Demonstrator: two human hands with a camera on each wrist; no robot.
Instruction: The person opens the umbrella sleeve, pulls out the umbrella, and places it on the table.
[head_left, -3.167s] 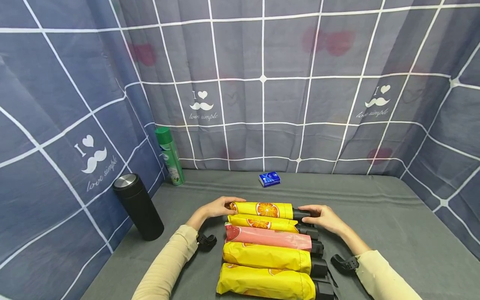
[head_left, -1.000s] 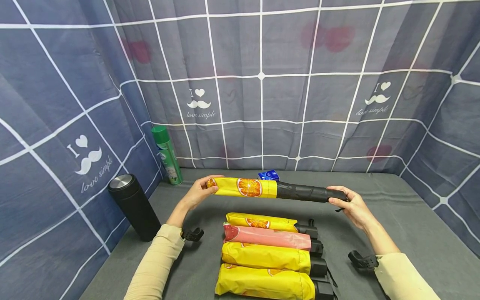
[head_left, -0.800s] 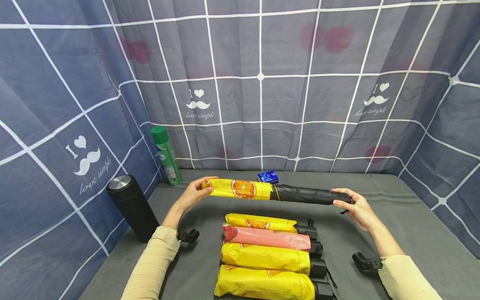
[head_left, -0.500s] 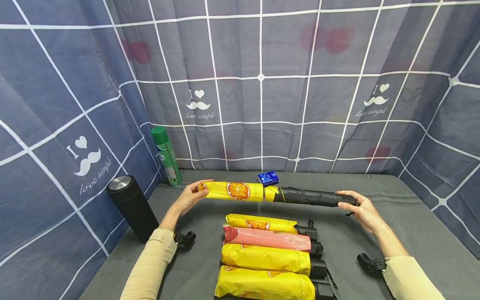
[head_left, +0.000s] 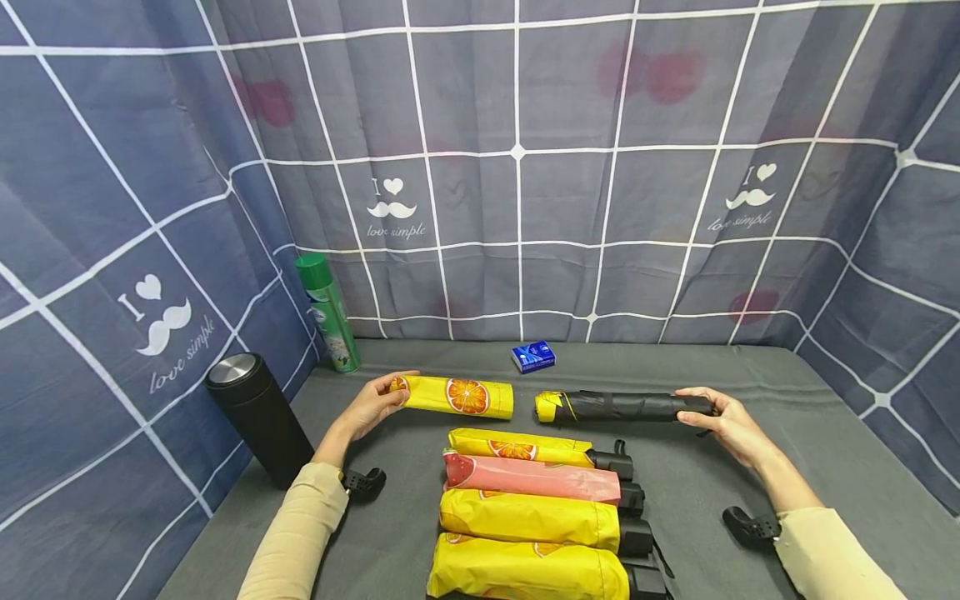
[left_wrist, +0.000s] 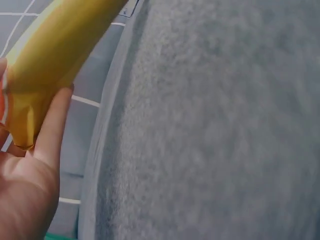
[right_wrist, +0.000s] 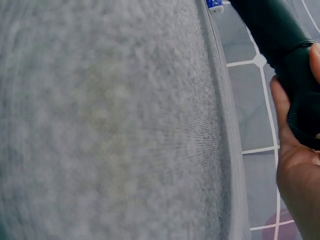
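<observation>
Left hand gripped yellow sleeve – right hand clamped black umbrella handle. Parts were fully separated; advised laying sleeve aside, keeping umbrella level.

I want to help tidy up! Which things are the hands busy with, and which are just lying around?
In use:
left hand holding the yellow orange-print umbrella sleeve
right hand holding the folded black umbrella

Lying about:
four sleeved umbrellas in a row, three yellow and one pink
black steel-lidded flask
green spray can
small blue packet
</observation>
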